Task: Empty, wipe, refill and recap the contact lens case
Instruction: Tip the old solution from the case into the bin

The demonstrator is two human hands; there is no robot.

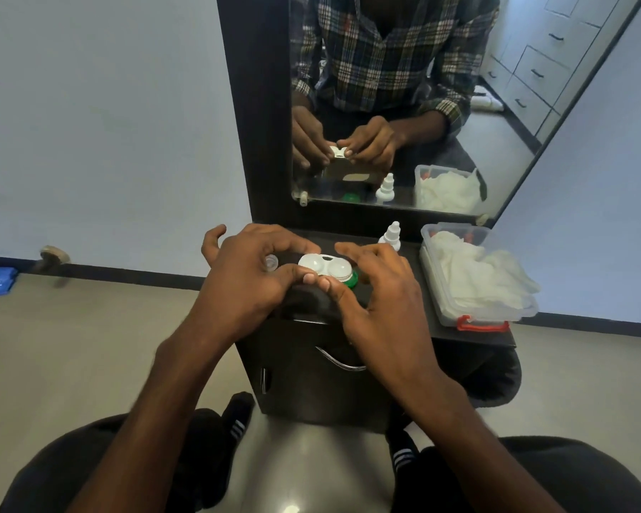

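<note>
Hands meet over a dark vanity shelf (470,333), where a white contact lens case (325,267) is held between both sets of fingertips. The case is pinched by the left hand (250,281) w/ thumb at its near edge and forefinger curled over its far left rim; remaining left fingers are spread loosely, the little finger raised well apart. The right hand (380,290) is closed on the case's right end, thumb tip touching the near edge just beside the left thumb, forefinger stretched across the far side. Both wells of the case are seen uncapped and facing up; whether liquid is inside cannot be told. A green cap (352,280) is seen just under the right well, beneath the right forefinger, partly hidden. A small clear cap (271,261) lies just beyond the left forefinger's knuckle. A white dropper bottle (391,235) stands upright just beyond the right fingertips, capped. Further to the right, well apart from the fingers, a clear plastic box (489,312) w/ a red latch is filled w/ white tissue (474,268). Behind the shelf a mirror (515,116) reflects the same grip, a plaid-shirted torso & the bottle. Below, black socks w/ white stripes are visible on the floor.
</note>
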